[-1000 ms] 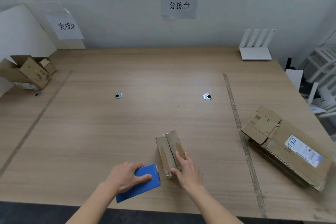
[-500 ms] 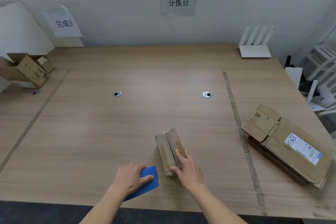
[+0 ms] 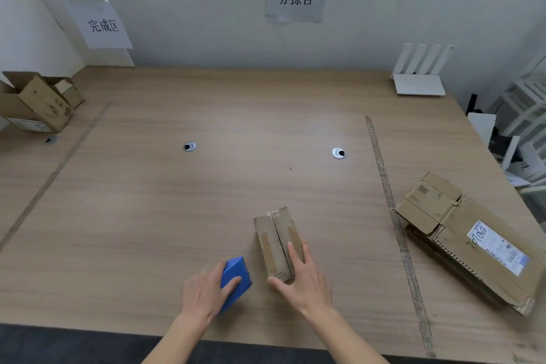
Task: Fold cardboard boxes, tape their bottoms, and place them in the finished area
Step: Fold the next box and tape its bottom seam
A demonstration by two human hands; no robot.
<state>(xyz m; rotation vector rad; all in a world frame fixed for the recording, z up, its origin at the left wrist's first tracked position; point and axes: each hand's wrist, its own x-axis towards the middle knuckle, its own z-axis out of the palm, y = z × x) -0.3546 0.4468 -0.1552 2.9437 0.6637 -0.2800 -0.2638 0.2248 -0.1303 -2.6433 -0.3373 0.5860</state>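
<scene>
A small folded cardboard box (image 3: 276, 241) stands near the table's front edge with its closed flaps facing up. My right hand (image 3: 301, 278) holds its near end, fingers on the top and thumb against the front. Just left of it, my left hand (image 3: 206, 292) grips a blue flat tool (image 3: 235, 279), tilted up off the table. A stack of flat cardboard boxes (image 3: 469, 239) with a white label lies at the right. Assembled open boxes (image 3: 37, 102) sit at the far left under a paper sign (image 3: 103, 25).
Tape strips (image 3: 387, 195) mark lines on the wooden table (image 3: 177, 201), one right and one left. Two cable holes (image 3: 189, 146) sit mid-table. A white router (image 3: 421, 77) stands at the back right. White racks (image 3: 523, 127) are beyond the right edge.
My left hand has pulled the blue tool in and tipped it up from lying flat. My right hand stays on the small box.
</scene>
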